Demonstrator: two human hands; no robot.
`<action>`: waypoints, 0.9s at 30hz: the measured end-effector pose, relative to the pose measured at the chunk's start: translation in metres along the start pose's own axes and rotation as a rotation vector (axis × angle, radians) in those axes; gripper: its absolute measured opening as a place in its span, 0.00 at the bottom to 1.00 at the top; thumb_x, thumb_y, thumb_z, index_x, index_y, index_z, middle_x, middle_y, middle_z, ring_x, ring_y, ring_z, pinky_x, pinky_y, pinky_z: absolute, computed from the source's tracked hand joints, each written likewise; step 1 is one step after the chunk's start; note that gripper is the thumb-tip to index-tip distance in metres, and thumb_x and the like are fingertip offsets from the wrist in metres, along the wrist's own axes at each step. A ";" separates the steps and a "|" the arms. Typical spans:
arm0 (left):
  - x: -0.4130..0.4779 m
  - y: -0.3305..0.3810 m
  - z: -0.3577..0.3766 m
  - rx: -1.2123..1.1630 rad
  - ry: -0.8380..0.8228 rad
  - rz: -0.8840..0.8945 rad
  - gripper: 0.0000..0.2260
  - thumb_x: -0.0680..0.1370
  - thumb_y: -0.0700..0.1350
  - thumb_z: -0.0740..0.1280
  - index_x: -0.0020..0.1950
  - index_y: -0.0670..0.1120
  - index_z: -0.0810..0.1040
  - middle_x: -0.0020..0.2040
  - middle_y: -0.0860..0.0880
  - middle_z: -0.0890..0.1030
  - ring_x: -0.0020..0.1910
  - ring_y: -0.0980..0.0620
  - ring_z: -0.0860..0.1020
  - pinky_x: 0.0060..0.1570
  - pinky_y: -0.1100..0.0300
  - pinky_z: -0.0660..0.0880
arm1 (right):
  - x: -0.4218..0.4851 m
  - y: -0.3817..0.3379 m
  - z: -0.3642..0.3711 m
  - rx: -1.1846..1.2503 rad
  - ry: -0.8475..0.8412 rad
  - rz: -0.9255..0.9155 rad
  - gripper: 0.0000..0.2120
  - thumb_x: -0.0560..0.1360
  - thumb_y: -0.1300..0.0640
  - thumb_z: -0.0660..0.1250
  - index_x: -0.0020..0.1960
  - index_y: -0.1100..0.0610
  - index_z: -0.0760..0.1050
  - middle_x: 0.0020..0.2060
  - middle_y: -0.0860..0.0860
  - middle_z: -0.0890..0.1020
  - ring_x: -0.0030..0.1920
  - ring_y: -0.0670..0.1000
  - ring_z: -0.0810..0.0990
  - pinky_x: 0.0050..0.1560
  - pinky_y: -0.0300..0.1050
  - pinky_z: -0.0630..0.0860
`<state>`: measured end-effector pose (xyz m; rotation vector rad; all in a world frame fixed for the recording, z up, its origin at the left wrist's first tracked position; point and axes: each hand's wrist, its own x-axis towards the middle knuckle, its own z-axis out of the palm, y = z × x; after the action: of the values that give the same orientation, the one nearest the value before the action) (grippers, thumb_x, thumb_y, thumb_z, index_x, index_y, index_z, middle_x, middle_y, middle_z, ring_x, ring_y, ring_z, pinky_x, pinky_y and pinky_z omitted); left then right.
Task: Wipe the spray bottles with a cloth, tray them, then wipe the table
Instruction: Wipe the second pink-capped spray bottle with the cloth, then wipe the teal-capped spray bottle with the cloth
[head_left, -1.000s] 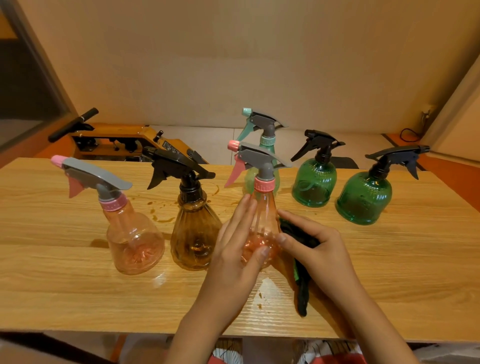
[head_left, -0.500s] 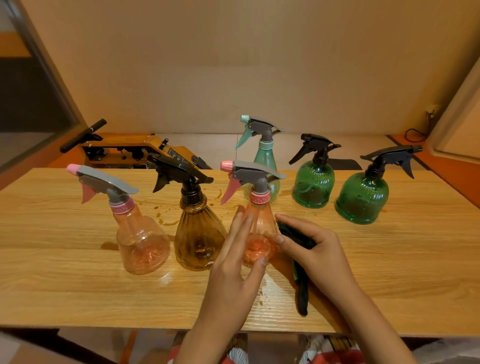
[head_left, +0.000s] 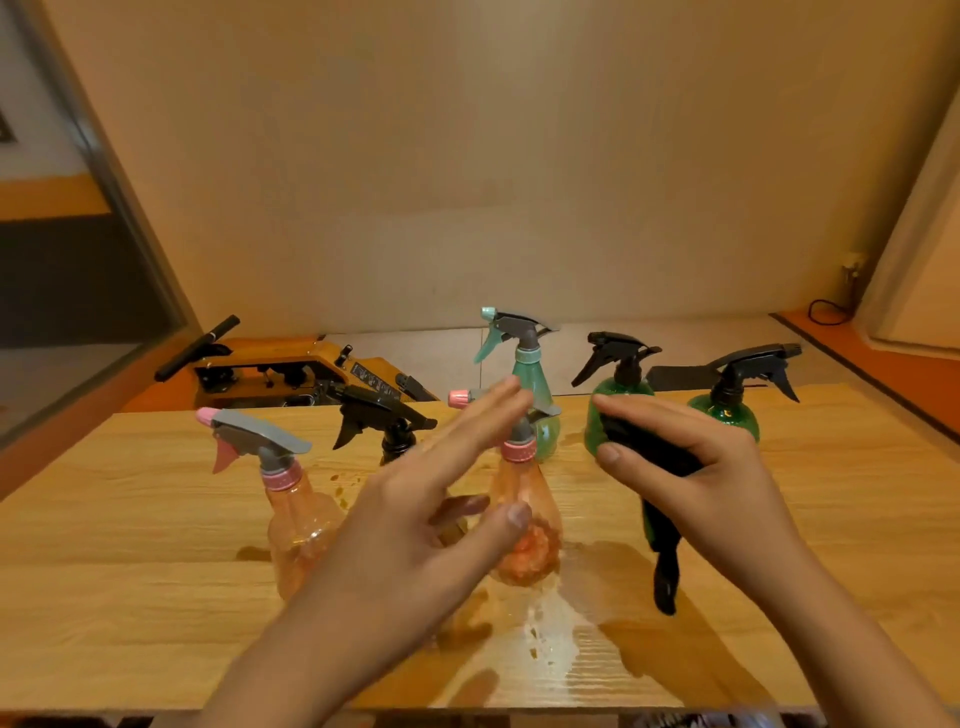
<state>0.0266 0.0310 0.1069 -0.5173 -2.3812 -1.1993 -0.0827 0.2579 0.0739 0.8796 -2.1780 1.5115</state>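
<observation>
Small pink bottle (head_left: 540, 545) stands upright on worktop (head_left: 130, 571); wet patch just in front of it. Left hand (head_left: 415, 519) released, fingers straight, at bottle's left; thumb contact unclear. Right hand (head_left: 717, 483), right of bottle, grasps dark cloth (head_left: 649, 452).

Around the upright peach bottle (head_left: 540, 514), a pink bottle (head_left: 301, 519) and brown bottle (head_left: 384, 415) are set left, a teal bottle (head_left: 530, 374) and two green bottles (head_left: 621, 389) (head_left: 727, 415) behind, and a dark cloth (head_left: 657, 525) is held right.

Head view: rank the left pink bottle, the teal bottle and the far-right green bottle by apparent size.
1. left pink bottle, though nearest the camera.
2-3. teal bottle and far-right green bottle: taller against wider, both partly hidden, so unranked.
</observation>
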 end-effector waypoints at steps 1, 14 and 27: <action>0.012 0.005 -0.012 0.031 -0.013 0.013 0.32 0.77 0.52 0.71 0.73 0.77 0.61 0.72 0.77 0.66 0.70 0.73 0.68 0.54 0.78 0.72 | 0.007 -0.005 -0.005 -0.005 -0.001 -0.013 0.19 0.71 0.49 0.72 0.62 0.41 0.80 0.57 0.31 0.81 0.60 0.34 0.78 0.57 0.26 0.72; 0.178 -0.028 -0.068 0.371 -0.333 0.017 0.25 0.79 0.51 0.71 0.75 0.65 0.69 0.74 0.64 0.72 0.73 0.65 0.69 0.70 0.54 0.73 | 0.104 -0.008 -0.010 -0.017 -0.067 0.006 0.21 0.74 0.50 0.76 0.65 0.43 0.80 0.55 0.34 0.82 0.57 0.32 0.79 0.58 0.29 0.77; 0.251 -0.125 -0.021 0.480 -0.617 -0.164 0.29 0.78 0.43 0.75 0.78 0.54 0.70 0.74 0.53 0.74 0.73 0.54 0.72 0.73 0.56 0.68 | 0.118 0.030 -0.002 -0.049 -0.106 0.042 0.17 0.74 0.53 0.76 0.56 0.34 0.78 0.46 0.32 0.82 0.46 0.31 0.81 0.46 0.24 0.74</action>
<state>-0.2432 -0.0212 0.1668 -0.5964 -3.1519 -0.5153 -0.1906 0.2328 0.1235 0.9227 -2.3118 1.4550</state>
